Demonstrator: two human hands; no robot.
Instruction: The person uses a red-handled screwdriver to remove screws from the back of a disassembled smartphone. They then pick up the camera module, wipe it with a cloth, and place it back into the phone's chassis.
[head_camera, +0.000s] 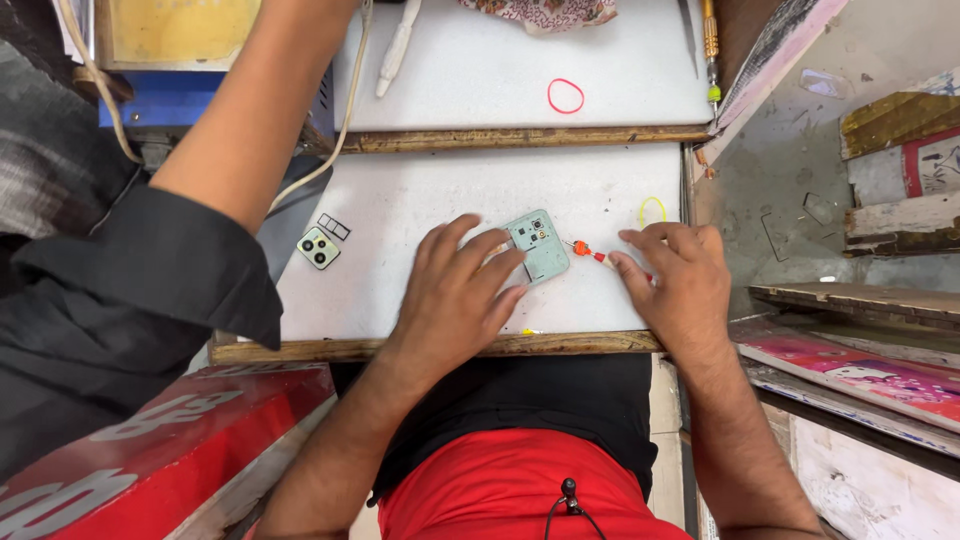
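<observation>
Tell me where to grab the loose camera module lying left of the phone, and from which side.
Pinch the camera module by its two opposite edges, coming straight down from above. It lies flat on the white board, lenses up, with bare surface around it.

The left hand (458, 292) covers the lower part of a pale green phone body (538, 245), so its full length cannot be seen. The right hand (676, 280) hides most of a small orange-tipped screwdriver (590, 252). Another person's arm (255, 105) runs off the top edge. A patterned cloth (545, 12) is cut off there too.
</observation>
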